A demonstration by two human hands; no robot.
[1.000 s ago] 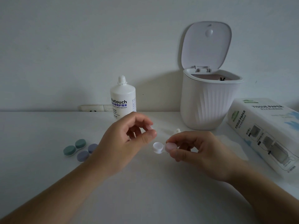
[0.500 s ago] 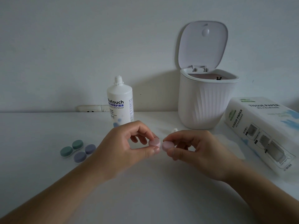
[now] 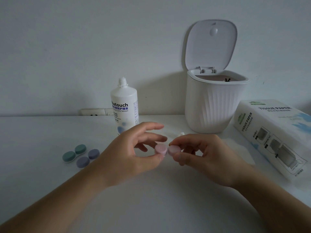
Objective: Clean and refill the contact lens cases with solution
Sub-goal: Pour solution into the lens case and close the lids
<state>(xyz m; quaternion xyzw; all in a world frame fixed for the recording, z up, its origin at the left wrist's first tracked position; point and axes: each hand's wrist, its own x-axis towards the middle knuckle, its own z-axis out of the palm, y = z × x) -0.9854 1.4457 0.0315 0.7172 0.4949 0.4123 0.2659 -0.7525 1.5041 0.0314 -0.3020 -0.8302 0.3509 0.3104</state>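
The solution bottle (image 3: 124,105) reads "Natouch", with smaller Chinese characters and "Lens Solution" under it; its cap is off, and it stands upright at the back of the desk (image 3: 42,132). To the right, a long white pack (image 3: 276,132) says "TISSUE PAPER" on its top and its side. The desk is plain white and meets a bare pale wall, where a socket strip (image 3: 94,112) peeks out behind the bottle. A ribbed white bin (image 3: 213,105) stands with its lid up. Above the desk, the left hand (image 3: 124,155) pinches one pink cap of a contact lens case (image 3: 166,149) between thumb and fingertip, other fingers spread; the right hand (image 3: 202,155) pinches the other cap. A green case (image 3: 74,153) and a purple case (image 3: 87,158) lie at left. A small white thing (image 3: 181,134) behind the right hand is mostly hidden.
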